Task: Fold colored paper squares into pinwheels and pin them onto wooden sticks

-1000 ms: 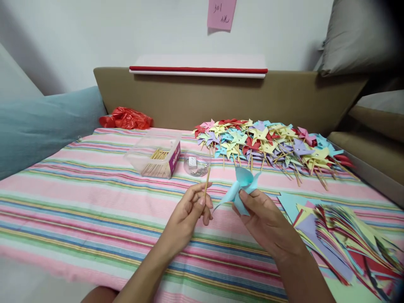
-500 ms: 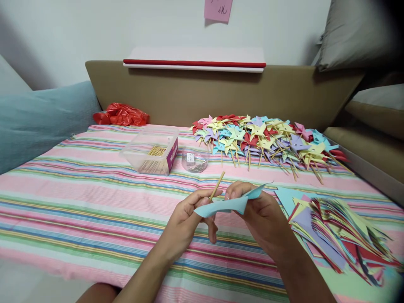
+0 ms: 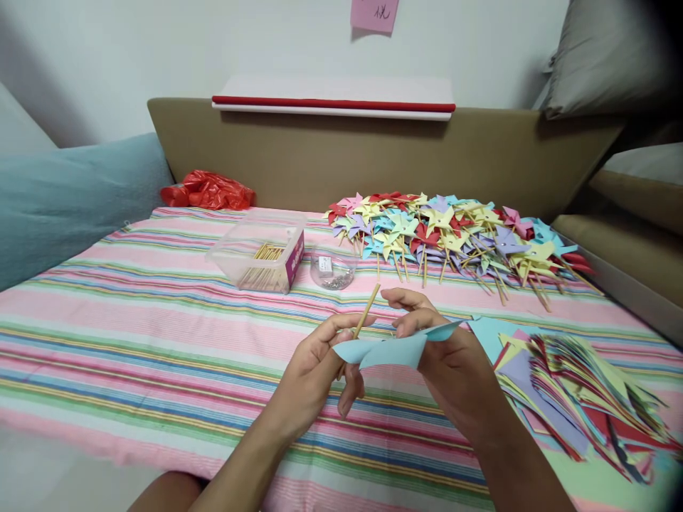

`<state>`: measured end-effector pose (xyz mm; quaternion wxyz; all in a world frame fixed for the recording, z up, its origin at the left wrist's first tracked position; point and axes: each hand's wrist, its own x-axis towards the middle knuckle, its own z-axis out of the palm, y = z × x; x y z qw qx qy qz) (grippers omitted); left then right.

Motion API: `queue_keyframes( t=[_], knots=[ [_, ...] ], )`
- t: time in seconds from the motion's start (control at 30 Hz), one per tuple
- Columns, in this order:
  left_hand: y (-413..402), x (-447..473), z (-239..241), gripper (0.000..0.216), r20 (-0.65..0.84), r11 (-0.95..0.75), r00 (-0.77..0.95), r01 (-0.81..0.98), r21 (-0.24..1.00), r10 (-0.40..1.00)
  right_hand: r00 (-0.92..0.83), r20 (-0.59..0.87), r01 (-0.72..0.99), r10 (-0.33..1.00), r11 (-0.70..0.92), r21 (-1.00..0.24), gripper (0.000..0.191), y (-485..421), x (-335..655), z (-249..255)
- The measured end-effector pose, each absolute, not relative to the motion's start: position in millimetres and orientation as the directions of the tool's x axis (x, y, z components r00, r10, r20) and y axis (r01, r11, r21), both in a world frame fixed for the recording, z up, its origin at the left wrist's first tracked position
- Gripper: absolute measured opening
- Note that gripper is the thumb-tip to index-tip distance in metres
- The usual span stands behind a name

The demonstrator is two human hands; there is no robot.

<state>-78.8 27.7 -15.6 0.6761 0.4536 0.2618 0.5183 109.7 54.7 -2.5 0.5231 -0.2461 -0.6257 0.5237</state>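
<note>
My left hand [image 3: 320,363] pinches a thin wooden stick [image 3: 367,311] that points up and to the right. My right hand [image 3: 448,363] grips a light blue paper pinwheel [image 3: 392,350], held nearly flat and edge-on between both hands. The stick's lower end lies behind the blue paper, close to the pinwheel's middle. Both hands hover above the striped cloth [image 3: 160,334] near the front centre.
A heap of finished coloured pinwheels [image 3: 453,238] lies at the back right. Loose cut coloured paper [image 3: 576,398] is piled at the right. A clear box of sticks [image 3: 261,259] and a small clear tub of pins [image 3: 331,270] stand behind my hands. A red bag [image 3: 208,190] lies far left.
The blue pinwheel has tipped from facing up to lying nearly flat, edge-on. My hands have drawn together, and the stick now leans to the right against the paper.
</note>
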Motion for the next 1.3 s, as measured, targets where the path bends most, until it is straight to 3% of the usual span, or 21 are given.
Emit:
queue_keyframes(
  t=[0.17, 0.27, 0.33, 0.63, 0.87, 1.03, 1.3],
  knots=[
    [29.5, -78.6, -11.1, 0.030, 0.125, 0.025, 0.256, -0.515, 0.857, 0.959, -0.188, 0.309, -0.373, 0.932, 0.223, -0.901, 0.007, 60.3, 110.0, -5.9],
    [31.8, -78.9, -9.9, 0.016, 0.121, 0.012, 0.195, -0.571, 0.821, 0.973, -0.119, 0.222, -0.457, 0.968, 0.146, -0.878, 0.018, 59.7, 109.3, -1.5],
    [33.6, -79.0, -11.2, 0.007, 0.151, -0.059, 0.119, -0.562, 0.825, 0.981, -0.109, 0.196, -0.513, 0.975, 0.114, -0.851, 0.013, 58.4, 108.4, 2.6],
    [41.5, -85.3, -19.5, 0.007, 0.315, -0.354, -0.209, -0.188, 0.916, 0.926, -0.109, 0.135, -0.577, 0.985, 0.048, -0.815, 0.013, 59.8, 107.8, 1.9],
    [36.1, -86.2, -13.2, 0.005, 0.304, -0.294, -0.020, -0.320, 0.901, 0.952, -0.148, 0.121, -0.605, 0.982, 0.007, -0.796, 0.008, 60.6, 105.6, -0.3],
    [32.6, -87.4, -10.2, 0.028, 0.305, -0.268, 0.125, -0.246, 0.931, 0.944, -0.162, 0.108, -0.598, 0.981, -0.011, -0.801, 0.006, 61.5, 106.0, -1.6],
    [33.5, -82.5, -7.6, 0.013, 0.246, -0.221, 0.042, -0.316, 0.923, 0.968, -0.318, 0.140, -0.405, 0.938, -0.001, -0.914, 0.017, 59.8, 108.4, -7.2]
  ],
)
